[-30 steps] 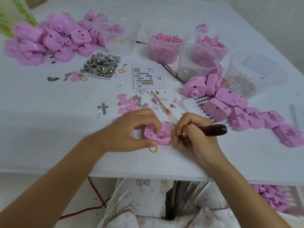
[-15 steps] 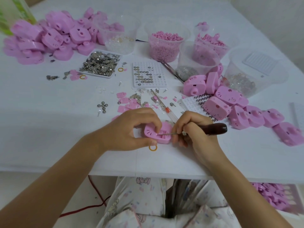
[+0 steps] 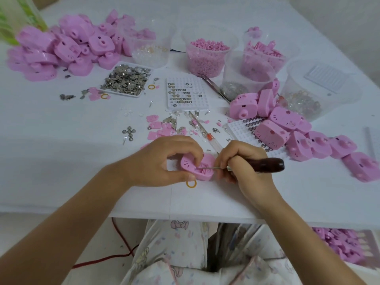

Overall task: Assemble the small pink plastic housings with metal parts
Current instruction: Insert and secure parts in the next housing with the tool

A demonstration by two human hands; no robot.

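My left hand grips a small pink housing on the white table, thumb under its front and fingers curled over the top. My right hand grips an awl with a dark red handle. Its thin metal tip lies inside the housing's open slot, where the left index finger also presses. A tray of small metal plates sits further back, left of centre.
Heaps of pink housings lie at the back left and to the right. Clear tubs of pink and metal parts line the back. Two white peg trays hold button cells. A yellow ring lies beside the housing.
The left index finger has curled down onto the housing's slot by the awl tip. Both hands otherwise stay in place.
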